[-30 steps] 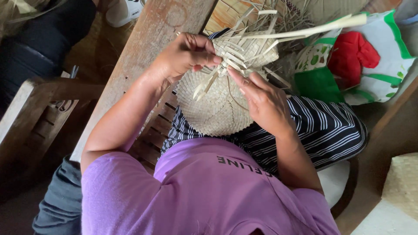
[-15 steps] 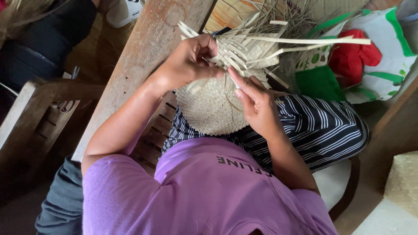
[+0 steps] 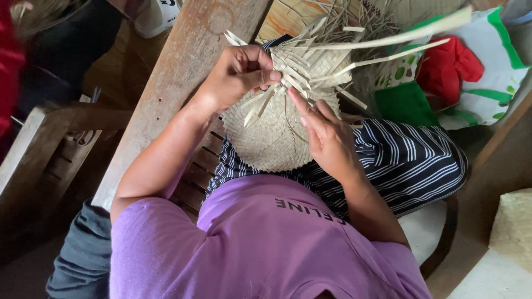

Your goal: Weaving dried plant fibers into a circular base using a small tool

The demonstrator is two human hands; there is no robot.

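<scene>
Head view looked down on a person in a purple shirt point(image 3: 266, 243) and striped skirt point(image 3: 410, 160), weaving a pale straw mat point(image 3: 271, 138) that lay on the lap beside a wooden worktop point(image 3: 177, 77). Left hand point(image 3: 238, 75) was pinched shut on loose strips point(image 3: 260, 102) at the mat's far edge. Right hand point(image 3: 327, 135) rested on the mat, fingers point(image 3: 302, 108) spread, pressing the weave. Long strips point(image 3: 399, 39) stuck out toward a colourful bag point(image 3: 487, 83).
</scene>
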